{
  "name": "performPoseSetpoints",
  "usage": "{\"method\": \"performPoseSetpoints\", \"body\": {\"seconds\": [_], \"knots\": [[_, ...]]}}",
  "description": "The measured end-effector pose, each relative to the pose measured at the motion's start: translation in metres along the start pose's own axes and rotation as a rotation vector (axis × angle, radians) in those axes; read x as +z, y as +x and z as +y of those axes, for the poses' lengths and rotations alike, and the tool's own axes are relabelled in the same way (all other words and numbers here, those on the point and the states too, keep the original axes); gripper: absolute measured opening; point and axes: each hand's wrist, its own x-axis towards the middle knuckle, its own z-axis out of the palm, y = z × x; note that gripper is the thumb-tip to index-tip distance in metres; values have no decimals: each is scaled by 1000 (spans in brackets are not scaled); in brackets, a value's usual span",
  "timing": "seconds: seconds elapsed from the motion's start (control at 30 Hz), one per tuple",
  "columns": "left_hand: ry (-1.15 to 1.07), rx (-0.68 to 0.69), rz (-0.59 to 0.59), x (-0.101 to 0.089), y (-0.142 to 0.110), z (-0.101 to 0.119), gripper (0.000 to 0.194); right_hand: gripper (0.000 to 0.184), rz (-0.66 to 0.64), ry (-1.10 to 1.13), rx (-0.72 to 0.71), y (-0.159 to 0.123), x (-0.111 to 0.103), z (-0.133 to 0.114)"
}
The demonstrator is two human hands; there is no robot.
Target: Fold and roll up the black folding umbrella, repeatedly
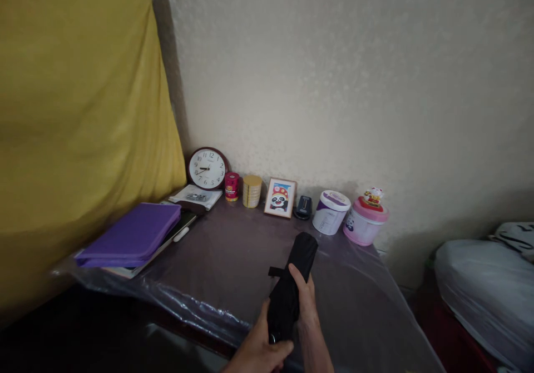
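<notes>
While both hands (261, 344) (307, 302) grasp the black umbrella (302, 253), they partly hide it; forearms (319, 352) are cropped.

Black umbrella (286, 295), purple folder (136, 234); yellow curtain (83, 117)

Dim light here, and the wall (292, 89) takes the best of it, palest in the middle and fading to grey toward the corners! Soft shadows sit behind the jars (331, 213) at the bench's (233, 250) far edge. Look at that glare, sparkling on the plastic sheet (200, 303) along the near edge, with deep black below! The black umbrella (282, 302) swallows its detail; the curtain (83, 112) goes soft, stretched at the side.
</notes>
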Motion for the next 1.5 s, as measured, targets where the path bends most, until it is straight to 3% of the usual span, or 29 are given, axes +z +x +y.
{"method": "performPoseSetpoints", "body": {"seconds": [0.1, 0.17, 0.3, 0.5, 0.63, 0.8, 1.0, 1.2, 1.37, 1.5], "knots": [[-57, -15, -81, 4, -2, 6, 77, 66, -36, 27, 62, -2, 0, -3], [-14, -34, -20, 8, -1, 4, 76, 65, -52, -9, 30, -2, 0, -6], [192, -21, 193, 9, 3, 0, 75, 70, 26, -238, -157, 6, -4, -4], [422, 36, 242, -5, 4, 1, 69, 84, 123, -649, -440, 22, -17, 13], [527, 98, 259, -15, 8, 3, 72, 61, 133, -810, -669, 25, -21, 18], [701, 119, 251, -25, 14, 0, 75, 26, -53, -792, -843, 28, -22, 21], [996, 33, 260, -31, 20, -11, 88, 20, -192, -753, -812, 33, -27, 32], [1255, -28, 207, -30, 24, -4, 87, 22, -201, -627, -621, 31, -37, 34], [1343, -75, 211, -28, 27, 0, 83, 21, -313, -573, -497, 24, -41, 26], [1394, -100, 200, -25, 26, 1, 82, 20, -309, -575, -492, 24, -40, 25]]}}
